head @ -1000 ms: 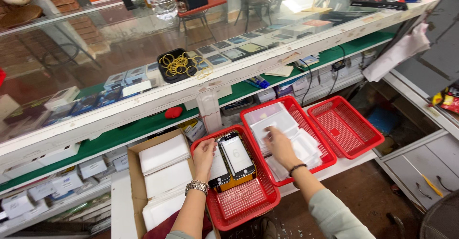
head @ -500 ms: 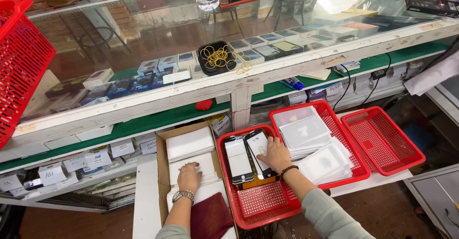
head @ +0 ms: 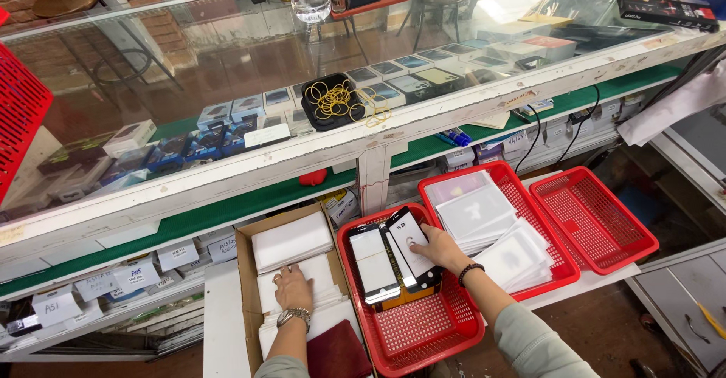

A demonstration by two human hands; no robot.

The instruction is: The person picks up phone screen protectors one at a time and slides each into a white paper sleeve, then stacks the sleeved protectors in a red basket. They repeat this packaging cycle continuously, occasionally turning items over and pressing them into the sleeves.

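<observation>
Head view: right hand [head: 437, 248] rests on black-framed screen protector [head: 412, 248] in red basket [head: 423, 331].

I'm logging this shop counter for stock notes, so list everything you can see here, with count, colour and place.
red baskets: three, red, low shelf
screen protectors: two stacks, black-edged, left basket
white packets: several piles, middle basket
cardboard box: one, brown, holds white packets
black tray: one, with yellow rubber bands, on the glass counter
left hand: on packets in cardboard box
right hand: on screen protectors
</observation>
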